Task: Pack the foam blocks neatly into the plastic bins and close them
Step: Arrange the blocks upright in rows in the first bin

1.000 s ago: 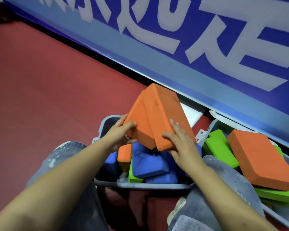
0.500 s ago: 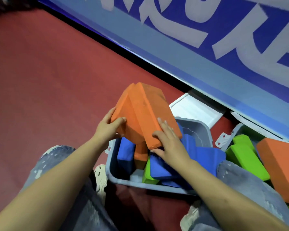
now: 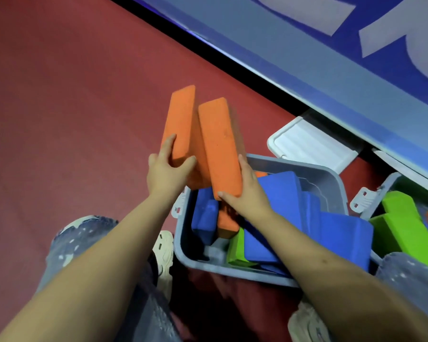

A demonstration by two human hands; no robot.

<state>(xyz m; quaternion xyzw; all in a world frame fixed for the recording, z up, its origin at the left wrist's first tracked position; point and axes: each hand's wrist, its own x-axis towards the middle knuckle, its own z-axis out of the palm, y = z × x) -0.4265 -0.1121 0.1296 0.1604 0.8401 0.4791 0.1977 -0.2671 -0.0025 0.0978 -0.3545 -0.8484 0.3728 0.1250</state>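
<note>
Two orange foam blocks stand on edge side by side above the left rim of a grey plastic bin (image 3: 331, 177). My left hand (image 3: 167, 172) grips the left orange block (image 3: 181, 124), thumb on its near face. My right hand (image 3: 246, 193) holds the lower end of the right orange block (image 3: 218, 141). Inside the bin lie several blue blocks (image 3: 279, 191), one more orange block (image 3: 226, 224) and a green block (image 3: 236, 250), all jumbled.
A white lid (image 3: 309, 141) lies on the red floor behind the bin, by a blue banner wall (image 3: 331, 58). A second bin (image 3: 371, 199) at the right holds green blocks (image 3: 403, 223). My knees and shoes flank the near bin.
Both hands lifted the two orange blocks up and to the left, out over the bin's left rim, turning them more upright. The view swung left, showing the lid.
</note>
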